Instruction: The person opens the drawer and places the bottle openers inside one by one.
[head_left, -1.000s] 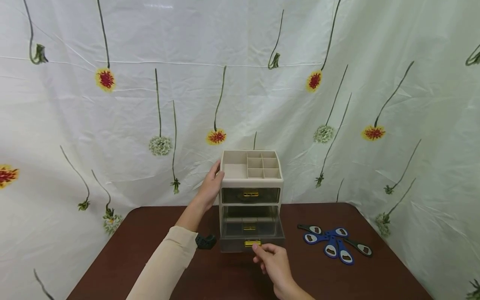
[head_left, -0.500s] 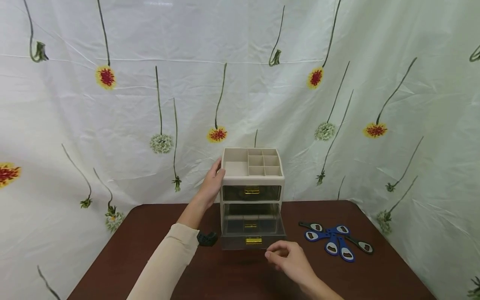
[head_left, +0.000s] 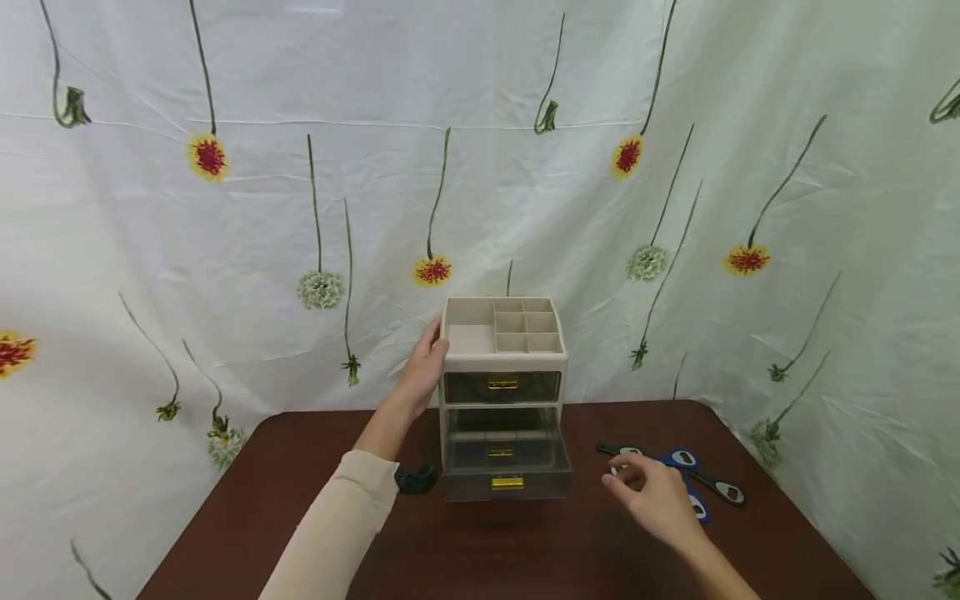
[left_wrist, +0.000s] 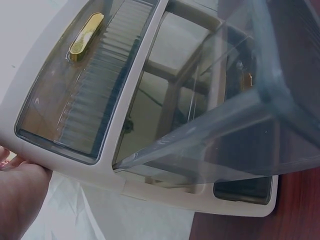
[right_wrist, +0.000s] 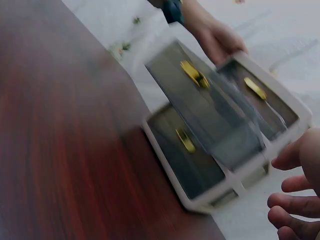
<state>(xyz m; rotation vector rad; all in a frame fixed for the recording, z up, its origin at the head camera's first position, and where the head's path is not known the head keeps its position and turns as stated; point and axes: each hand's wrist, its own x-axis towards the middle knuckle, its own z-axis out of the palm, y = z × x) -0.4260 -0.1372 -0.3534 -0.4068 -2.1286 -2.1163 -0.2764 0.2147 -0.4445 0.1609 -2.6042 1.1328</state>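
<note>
A cream desktop drawer organizer stands at the table's far side, its middle smoky drawer pulled out. My left hand lies along the organizer's upper left side, fingers straight toward the back and thumb near the front top corner. In the left wrist view, part of that hand shows against the cream side wall. My right hand is over the blue and black bottle openers, fingers loosely bent, hiding several of them. In the right wrist view its fingers are spread apart with nothing between them.
The dark red-brown table has rounded far corners. A white cloth printed with flowers hangs right behind it. The pulled-out drawer juts toward me, above a closed bottom drawer with a gold handle. Open compartments top the organizer.
My right hand has let go of the middle drawer's gold handle and moved right, over the bottle openers. The drawer stays pulled out; my left hand keeps its place.
</note>
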